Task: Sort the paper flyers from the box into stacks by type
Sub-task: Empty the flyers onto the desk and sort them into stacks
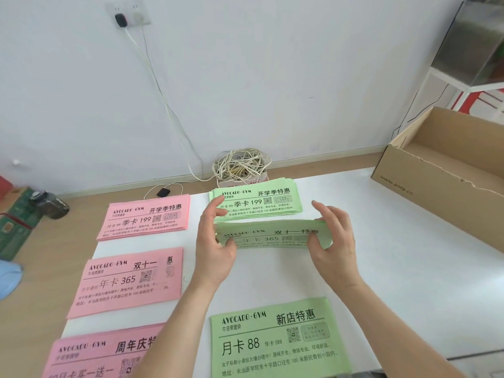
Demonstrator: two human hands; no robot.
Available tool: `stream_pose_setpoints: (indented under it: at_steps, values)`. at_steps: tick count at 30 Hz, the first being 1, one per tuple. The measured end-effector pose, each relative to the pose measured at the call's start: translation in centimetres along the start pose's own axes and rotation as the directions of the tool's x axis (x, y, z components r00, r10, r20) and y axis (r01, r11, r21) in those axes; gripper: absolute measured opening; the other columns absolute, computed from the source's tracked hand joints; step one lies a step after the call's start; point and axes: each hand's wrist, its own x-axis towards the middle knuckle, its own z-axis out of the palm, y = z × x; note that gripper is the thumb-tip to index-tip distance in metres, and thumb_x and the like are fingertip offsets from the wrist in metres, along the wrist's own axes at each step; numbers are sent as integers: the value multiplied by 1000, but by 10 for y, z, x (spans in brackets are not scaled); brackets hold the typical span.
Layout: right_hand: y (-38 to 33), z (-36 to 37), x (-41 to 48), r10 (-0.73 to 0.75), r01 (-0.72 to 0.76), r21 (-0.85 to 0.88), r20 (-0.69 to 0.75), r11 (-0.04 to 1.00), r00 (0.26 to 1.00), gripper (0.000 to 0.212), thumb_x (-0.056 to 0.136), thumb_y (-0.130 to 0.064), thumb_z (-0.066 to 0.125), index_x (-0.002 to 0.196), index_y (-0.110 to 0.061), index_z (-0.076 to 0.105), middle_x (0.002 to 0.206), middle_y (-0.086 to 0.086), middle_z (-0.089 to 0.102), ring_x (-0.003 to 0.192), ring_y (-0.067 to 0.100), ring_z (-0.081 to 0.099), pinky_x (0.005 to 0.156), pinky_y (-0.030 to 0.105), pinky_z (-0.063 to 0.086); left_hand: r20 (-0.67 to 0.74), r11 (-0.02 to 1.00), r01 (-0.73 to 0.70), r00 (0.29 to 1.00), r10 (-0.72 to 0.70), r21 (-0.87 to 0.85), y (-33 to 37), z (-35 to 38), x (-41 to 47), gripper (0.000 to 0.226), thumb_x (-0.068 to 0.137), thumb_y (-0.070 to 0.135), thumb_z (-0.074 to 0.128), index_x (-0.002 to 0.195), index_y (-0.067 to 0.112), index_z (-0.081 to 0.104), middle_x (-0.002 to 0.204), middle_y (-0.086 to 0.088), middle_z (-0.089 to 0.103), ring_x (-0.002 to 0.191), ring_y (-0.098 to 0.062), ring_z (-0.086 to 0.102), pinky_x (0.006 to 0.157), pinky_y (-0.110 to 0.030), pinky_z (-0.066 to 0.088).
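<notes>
A pale green paper flyer (272, 236) hung above the white tabletop (395, 241), between the far green flyer stack (256, 200) and the near green flyer stack (278, 339). The left hand (215, 241) pinched its left end and the right hand (332, 238) its right end. Three pink flyer stacks (131, 279) lay left, and a brown cardboard box (436, 170) sat right.
</notes>
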Motion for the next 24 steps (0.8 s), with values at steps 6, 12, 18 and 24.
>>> stream_pose_setpoints:
  at_steps: [6,12,18,24]
  values:
    - [6,-4,-2,-54,57,-19,126,998,990,78,80,11,57,141,-31,34,127,0,40,114,-13,36,89,-1,29,57,971,-112,993,102,210,-10,7,-6,82,64,-23,47,119,38,53,112,5,52,110,-4,48,93,-30,45]
    - [0,-1,0,-105,109,-33,83,994,991,57,84,7,50,133,-23,45,103,-1,53,92,-4,47,80,6,36,33,997,-7,999,5,73,-9,10,-10,66,73,-18,50,104,40,53,108,11,60,104,-13,58,90,-47,49]
    - [6,-3,-4,-40,63,-94,231,994,972,65,87,6,49,133,-37,36,103,-5,44,91,-10,45,72,4,34,-9,998,55,998,-54,35,-14,2,-17,74,69,-24,44,108,39,50,112,17,53,107,-18,55,93,-53,45]
    - [3,7,-1,-42,48,-31,152,998,987,64,83,12,47,132,-29,40,108,0,46,98,-8,44,80,1,32,-51,989,140,988,-143,-49,-13,9,-13,70,73,-23,46,102,41,47,109,18,55,109,-16,55,92,-52,47]
